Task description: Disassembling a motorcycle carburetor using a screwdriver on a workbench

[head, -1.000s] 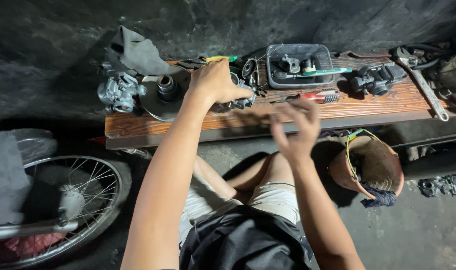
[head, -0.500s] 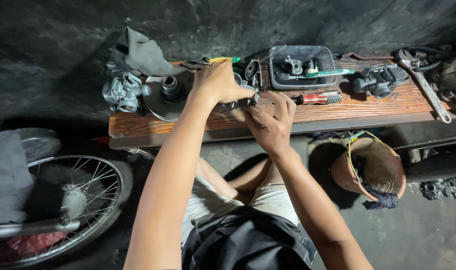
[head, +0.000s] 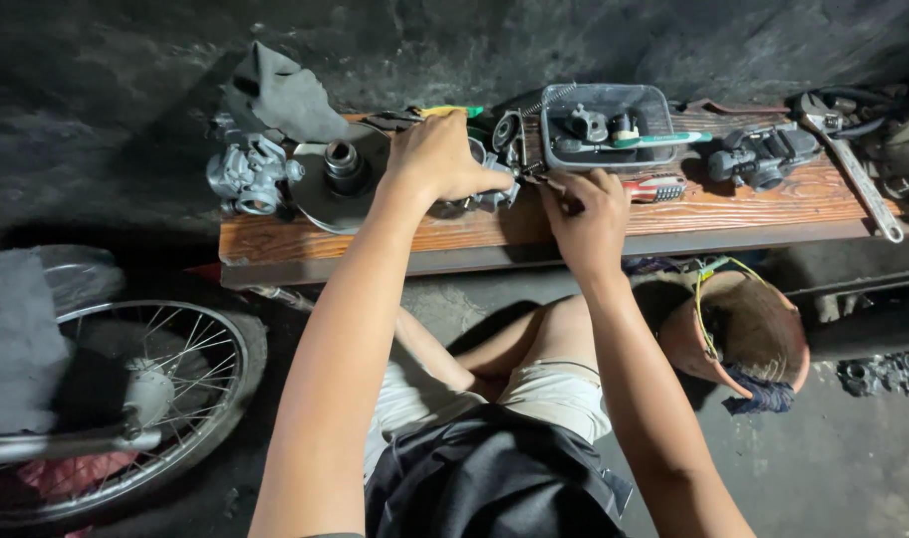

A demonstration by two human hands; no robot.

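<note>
Worn wooden bench; grey metal engine part under curled left hand; right hand fisted round thin dark tool (tip touching part).

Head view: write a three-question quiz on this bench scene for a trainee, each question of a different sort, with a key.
1. True or false: the left hand presses down on a metal part on the wooden bench.
2. The grey tray lies: A) on the floor, B) on the bench beyond the right hand, C) on the spoked wheel.
3. Fill in: the right hand holds a thin ____ pointed at that part.

Key: 1 true; 2 B; 3 tool
</note>
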